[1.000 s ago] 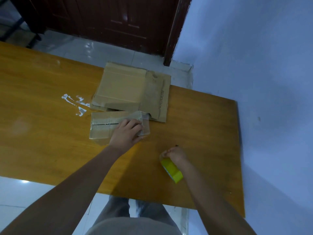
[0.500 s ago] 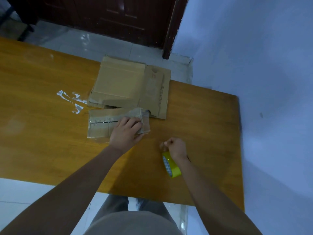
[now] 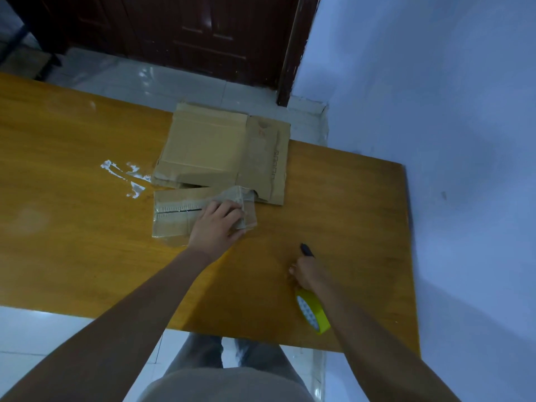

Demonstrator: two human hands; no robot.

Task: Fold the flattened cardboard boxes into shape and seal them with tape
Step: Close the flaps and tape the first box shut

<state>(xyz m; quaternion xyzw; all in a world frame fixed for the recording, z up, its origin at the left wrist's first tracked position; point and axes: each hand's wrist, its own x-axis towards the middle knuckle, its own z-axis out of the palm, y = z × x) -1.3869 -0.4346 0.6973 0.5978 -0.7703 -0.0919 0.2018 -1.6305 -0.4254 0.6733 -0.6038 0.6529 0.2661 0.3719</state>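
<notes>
The right hand [image 3: 307, 274] has drawn back toward the near edge of the counter [image 3: 72, 256], carrying the tape roll [image 3: 311, 313] with it, and a dark tool [image 3: 307, 250], perhaps a cutter, now sticks out past its curled fingers; the strip is probably about to be cut. The left hand [image 3: 216, 227] has stayed flat on the small box [image 3: 179, 217], fingers straight, pressing its taped right end, which lies right under them. That box sits mid-counter, touching the near edge of the flattened boxes [image 3: 208, 146] behind it, well apart from the roll.
</notes>
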